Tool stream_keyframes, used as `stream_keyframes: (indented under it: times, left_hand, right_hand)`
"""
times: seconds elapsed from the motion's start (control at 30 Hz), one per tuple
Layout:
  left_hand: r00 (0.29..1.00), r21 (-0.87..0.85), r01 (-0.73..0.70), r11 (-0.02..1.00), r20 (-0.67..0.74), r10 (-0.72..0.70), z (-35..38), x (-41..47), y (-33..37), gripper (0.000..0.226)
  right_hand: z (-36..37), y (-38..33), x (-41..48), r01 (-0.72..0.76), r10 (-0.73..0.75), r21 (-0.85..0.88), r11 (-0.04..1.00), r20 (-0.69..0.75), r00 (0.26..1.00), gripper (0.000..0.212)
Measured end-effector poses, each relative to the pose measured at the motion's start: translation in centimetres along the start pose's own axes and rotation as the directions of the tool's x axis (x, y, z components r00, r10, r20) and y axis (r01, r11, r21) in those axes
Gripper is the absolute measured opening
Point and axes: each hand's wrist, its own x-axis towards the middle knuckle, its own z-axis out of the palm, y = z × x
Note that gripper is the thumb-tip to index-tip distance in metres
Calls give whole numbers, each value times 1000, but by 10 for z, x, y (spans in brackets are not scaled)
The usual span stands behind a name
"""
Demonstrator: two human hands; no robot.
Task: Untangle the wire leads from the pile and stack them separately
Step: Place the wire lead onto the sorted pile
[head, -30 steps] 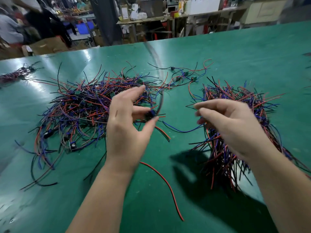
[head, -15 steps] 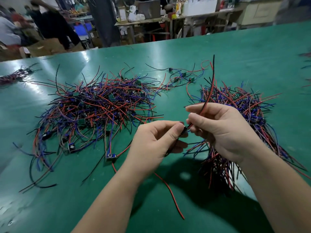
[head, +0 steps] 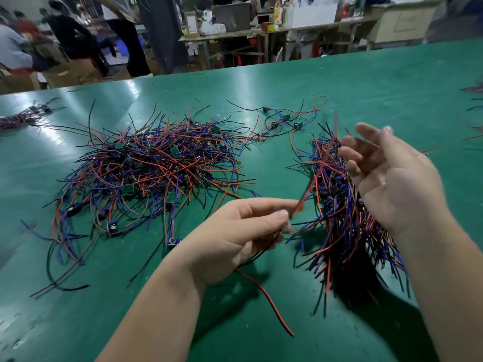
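Head view only, wide-angle, with the edges bent.

Left hand [head: 235, 239]: grip closed, thumb and forefinger pinching 1 wire lead [head: 274, 307] above the green worktop [head: 366, 82]. The pinch point was smeared by motion blur, and I could not tell whether a small board sat under the fingertips. From the pinch, a blurred red-and-dark streak rose up and to the right over the gap between the 2 heaps. Its far end was lost against the wires behind. The lead's other end trailed below the palm as a red and black pair lying on the worktop towards the near edge.

Right hand [head: 392, 184]: grip open, palm up, fingers spread and blurred, holding nothing. It hung over the sorted stack [head: 339, 231] and hid that stack's right side.

Sorted stack: on the right of the worktop, red, blue and black wires running roughly one way, with the near ends in the forearm's shadow.

Tangled pile [head: 156, 165]: left of centre on the worktop, well apart from the stack, with small green boards half buried in it. No count was possible.

A few loose leads [head: 285, 118] lay beyond the gap. Another bundle [head: 23, 117] sat at the far left, cut by the frame. More wires at the right edge were cut off.

Background: people [head: 68, 35] and benches [head: 235, 35], out of focus.
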Motion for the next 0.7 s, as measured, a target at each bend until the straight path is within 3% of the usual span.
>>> stream_keyframes:
  times: [0.07,0.13,0.2,0.27,0.37,0.47,0.53,0.63,0.7]
  left_hand:
    - [999,-99,-40,994,-20,38,-4,0,7,22]
    - [994,-300,-101,948,-73,83,-11,-1,12,21]
    - [983,-513,-180,839,-119,138,-15,-3,16,32]
    - [970,-593,-237,770,-194,149,-14,-3,16,39]
    - [950,-492,-271,828,-277,146,-2,2,10,29]
    - [927,-294,-303,907,-312,208,8,8,-1,28]
    - [917,-144,-319,937,-299,266,10,9,-6,27]
    - [918,70,-310,948,-239,318,9,9,-11,20]
    - [938,90,-297,951,-159,308,9,7,-9,24]
  right_hand:
    - [1,2,1,-79,79,-26,997,3,997,16]
    - [2,8,-3,-133,152,-171,976,103,983,21]
    - [4,17,-11,-90,207,-396,914,262,943,29]
    - [10,24,-21,2,251,-510,860,427,869,31]
    - [21,31,-33,-6,229,-365,931,571,789,33]
    - [26,36,-33,-45,162,-249,968,473,866,15]
    - [25,36,-31,-105,192,-233,967,393,899,15]
    - [23,29,-29,-203,274,-216,955,379,884,18]
    - [21,26,-28,-246,308,-203,948,376,874,16]
